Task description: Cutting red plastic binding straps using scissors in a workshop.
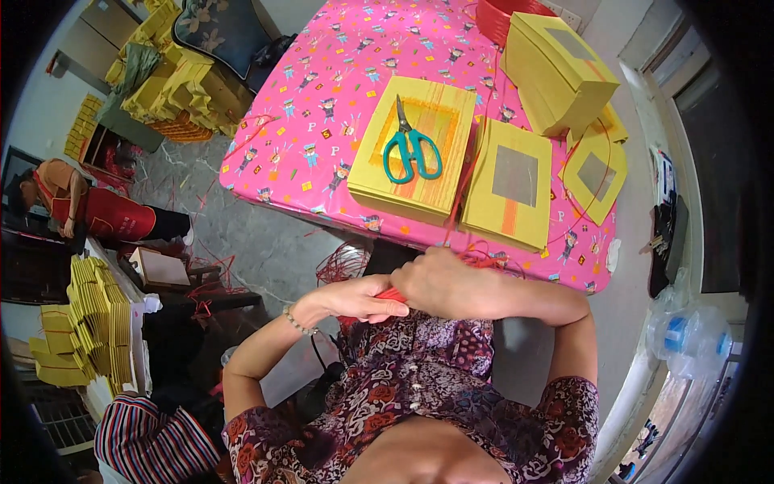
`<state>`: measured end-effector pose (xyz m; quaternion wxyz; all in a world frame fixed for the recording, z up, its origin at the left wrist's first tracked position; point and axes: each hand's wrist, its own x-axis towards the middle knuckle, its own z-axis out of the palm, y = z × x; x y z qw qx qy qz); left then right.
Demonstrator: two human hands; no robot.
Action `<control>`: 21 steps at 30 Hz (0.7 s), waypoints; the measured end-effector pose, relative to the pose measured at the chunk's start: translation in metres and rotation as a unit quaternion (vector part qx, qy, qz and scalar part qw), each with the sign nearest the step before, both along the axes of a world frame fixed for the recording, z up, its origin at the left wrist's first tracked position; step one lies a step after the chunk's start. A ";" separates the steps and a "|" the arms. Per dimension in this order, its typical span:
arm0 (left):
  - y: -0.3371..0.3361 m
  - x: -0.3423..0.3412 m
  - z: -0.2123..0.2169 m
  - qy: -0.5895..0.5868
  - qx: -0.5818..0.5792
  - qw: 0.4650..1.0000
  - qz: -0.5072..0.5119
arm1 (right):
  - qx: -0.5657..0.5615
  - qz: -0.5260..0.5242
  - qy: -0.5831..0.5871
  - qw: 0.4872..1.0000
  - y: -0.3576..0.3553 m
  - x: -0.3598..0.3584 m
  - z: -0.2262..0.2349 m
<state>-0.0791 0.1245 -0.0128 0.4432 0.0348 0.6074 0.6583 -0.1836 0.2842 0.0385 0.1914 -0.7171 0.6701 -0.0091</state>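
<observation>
In front of my chest, a bundle of red cords (393, 296) is gripped by both my hands. My left hand (355, 298), with a bracelet at its wrist, closes around the bundle from the left. Against it, my right hand (442, 284) is curled over the cords, its fingers partly hidden. Loose red strands trail up to the table edge and over the yellow stacks. Beyond my hands, scissors with teal handles (413, 147) lie on a thick stack of yellow cards (367, 173). To its right sits another yellow stack (480, 202) with a grey window.
The pink patterned table (290, 161) carries a taller yellow stack (556, 93) and a red basket (492, 22). At left, a person in a red apron (117, 214) bends near folded yellow pieces (101, 319). Plastic bottles (685, 335) stand at the right.
</observation>
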 end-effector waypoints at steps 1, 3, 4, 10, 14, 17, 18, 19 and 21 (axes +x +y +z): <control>0.002 0.007 0.007 0.001 0.017 0.998 0.066 | 0.001 -0.018 -0.031 0.999 0.003 -0.012 0.010; -0.003 0.010 0.027 0.032 -0.004 0.997 0.076 | 0.018 -0.060 -0.072 0.995 0.005 -0.037 0.032; -0.007 0.013 0.031 0.061 -0.023 0.994 0.084 | 0.017 -0.072 -0.091 0.993 0.006 -0.051 0.039; -0.027 0.026 0.041 0.142 -0.046 0.958 0.243 | -0.170 -0.232 -0.165 0.944 0.015 -0.119 0.035; -0.029 0.024 0.043 0.204 -0.068 0.912 0.348 | -0.290 -0.242 -0.152 0.913 0.016 -0.130 0.015; -0.025 0.020 0.038 0.255 -0.096 0.873 0.404 | -0.289 -0.277 -0.252 0.881 0.009 -0.108 0.015; -0.025 0.020 0.035 0.283 -0.113 0.856 0.418 | -0.289 -0.274 -0.253 0.882 0.007 -0.103 0.019; -0.027 0.020 0.032 0.283 -0.114 0.855 0.419 | -0.249 -0.262 -0.279 0.890 0.007 -0.099 0.028; -0.030 0.019 0.025 0.274 -0.042 0.838 0.470 | -0.209 -0.246 -0.358 0.876 0.005 -0.098 0.029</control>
